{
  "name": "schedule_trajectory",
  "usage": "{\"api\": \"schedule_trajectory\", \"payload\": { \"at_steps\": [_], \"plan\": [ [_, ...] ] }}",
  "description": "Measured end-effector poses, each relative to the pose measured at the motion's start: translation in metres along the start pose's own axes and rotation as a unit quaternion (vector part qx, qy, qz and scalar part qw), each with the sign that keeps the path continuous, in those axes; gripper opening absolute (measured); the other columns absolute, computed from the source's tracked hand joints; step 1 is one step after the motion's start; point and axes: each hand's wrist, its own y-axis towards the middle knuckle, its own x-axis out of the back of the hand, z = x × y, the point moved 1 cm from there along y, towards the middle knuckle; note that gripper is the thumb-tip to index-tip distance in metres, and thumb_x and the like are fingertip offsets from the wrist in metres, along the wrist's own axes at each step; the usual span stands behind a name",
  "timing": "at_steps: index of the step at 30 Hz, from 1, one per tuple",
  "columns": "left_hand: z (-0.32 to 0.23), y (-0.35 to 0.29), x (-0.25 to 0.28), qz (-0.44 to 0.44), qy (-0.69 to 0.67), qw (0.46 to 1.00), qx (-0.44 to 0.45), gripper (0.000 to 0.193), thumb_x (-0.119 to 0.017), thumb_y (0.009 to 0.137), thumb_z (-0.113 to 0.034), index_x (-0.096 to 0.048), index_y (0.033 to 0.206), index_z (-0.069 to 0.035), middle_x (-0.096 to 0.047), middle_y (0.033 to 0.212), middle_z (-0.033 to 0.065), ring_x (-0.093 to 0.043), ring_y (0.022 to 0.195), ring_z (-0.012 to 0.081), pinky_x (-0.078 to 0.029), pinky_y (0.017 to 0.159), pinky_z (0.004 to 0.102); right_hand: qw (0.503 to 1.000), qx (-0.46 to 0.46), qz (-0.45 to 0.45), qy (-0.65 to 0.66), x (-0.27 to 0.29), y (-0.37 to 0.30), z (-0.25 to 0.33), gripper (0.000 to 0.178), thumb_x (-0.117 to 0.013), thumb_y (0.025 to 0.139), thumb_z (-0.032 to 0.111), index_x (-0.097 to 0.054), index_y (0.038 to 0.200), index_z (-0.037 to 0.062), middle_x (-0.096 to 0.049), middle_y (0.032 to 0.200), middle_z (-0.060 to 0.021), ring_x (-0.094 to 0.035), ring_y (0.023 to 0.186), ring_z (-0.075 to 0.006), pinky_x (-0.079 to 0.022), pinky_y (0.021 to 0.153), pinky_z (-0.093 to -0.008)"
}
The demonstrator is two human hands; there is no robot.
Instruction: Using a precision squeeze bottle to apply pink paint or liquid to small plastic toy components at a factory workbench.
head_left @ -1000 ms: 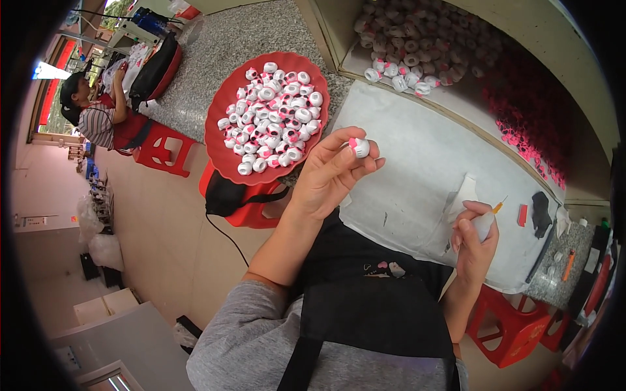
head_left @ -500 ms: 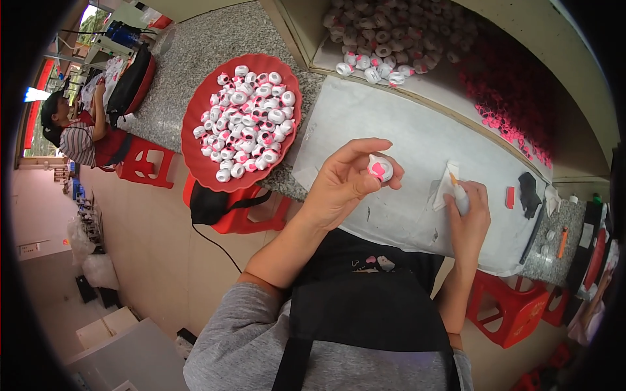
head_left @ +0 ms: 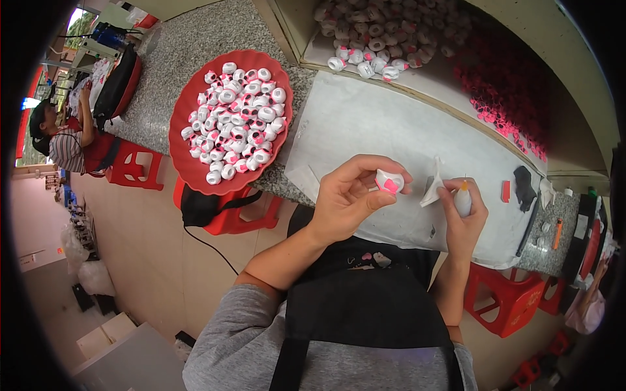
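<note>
My left hand (head_left: 349, 199) pinches a small white-and-pink figure head (head_left: 388, 182) between thumb and fingers, above the table's near edge. To its right, my right hand (head_left: 466, 218) holds a small squeeze bottle (head_left: 462, 202) with a yellowish tip and a thin nozzle pointing up. Between the thumb and fingers of that hand is also a folded white tissue (head_left: 431, 189), held above the pale work sheet (head_left: 365, 117). The two hands are apart. Part of the bottle is hidden by my fingers.
At left, a red scalloped bowl (head_left: 180, 140) holds many finished-looking white-and-pink heads. A shelf behind the sheet holds white pieces (head_left: 391, 32) and pink pieces (head_left: 502, 117). A black cloth (head_left: 523, 189) and an orange pen (head_left: 558, 233) lie at right. A person (head_left: 65, 143) sits far left.
The figure head in my left hand has turned, and the hand has come slightly nearer. My right hand has lifted the tissue and tipped the bottle so its nozzle points upward.
</note>
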Motion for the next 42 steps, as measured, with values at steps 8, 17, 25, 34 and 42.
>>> {"api": "schedule_trajectory", "payload": {
  "at_steps": [8,17,25,34,42],
  "plan": [
    [-0.004,-0.001,-0.005,0.007,0.010,1.000,-0.004,0.029,-0.058,0.072,-0.013,-0.044,0.092,0.001,-0.053,0.086,0.0168,-0.055,0.074,0.0223,-0.041,0.077,0.0368,1.000,-0.008,0.002,0.008,-0.001,-0.002,-0.005,0.008,-0.056,0.069,0.003,-0.050,0.072,-0.0001,-0.045,0.066,0.0001,-0.039,0.063,-0.0071,-0.031,0.059,-0.0179],
    [-0.025,-0.010,-0.021,0.047,-0.036,0.998,0.001,0.027,-0.059,0.071,-0.013,-0.045,0.090,0.000,-0.053,0.082,0.0180,-0.055,0.070,0.0240,-0.039,0.079,0.0403,1.000,-0.015,0.008,0.020,-0.001,-0.005,0.000,0.007,-0.055,0.068,0.001,-0.050,0.072,-0.0001,-0.044,0.066,0.0008,-0.039,0.063,-0.0069,-0.030,0.059,-0.0175],
    [-0.064,-0.012,-0.060,0.272,-0.162,0.940,-0.123,0.022,-0.056,0.073,-0.010,-0.052,0.089,0.004,-0.053,0.088,0.0157,-0.055,0.077,0.0254,-0.046,0.068,0.0324,0.999,-0.025,0.014,0.031,-0.002,-0.007,-0.004,0.006,-0.055,0.068,0.001,-0.050,0.071,-0.0001,-0.045,0.066,0.0009,-0.038,0.062,-0.0060,-0.030,0.057,-0.0176],
    [-0.067,-0.008,-0.059,0.307,-0.164,0.932,-0.099,0.013,-0.053,0.076,-0.008,-0.052,0.083,0.003,-0.055,0.078,0.0215,-0.057,0.073,0.0307,-0.045,0.072,0.0429,0.997,-0.053,0.010,0.053,0.000,-0.007,-0.004,0.009,-0.057,0.064,-0.006,-0.051,0.070,-0.0017,-0.050,0.070,-0.0044,-0.046,0.065,-0.0107,-0.036,0.060,-0.0200],
    [-0.003,0.007,-0.025,0.048,-0.074,0.996,0.030,0.031,-0.057,0.074,-0.019,-0.042,0.094,-0.001,-0.053,0.083,0.0167,-0.053,0.074,0.0206,-0.042,0.070,0.0332,0.976,0.093,-0.051,0.189,0.008,-0.024,0.035,0.012,-0.057,0.061,-0.005,-0.052,0.070,0.0004,-0.048,0.070,-0.0084,-0.044,0.060,-0.0114,-0.036,0.053,-0.0207]
  ]
}}
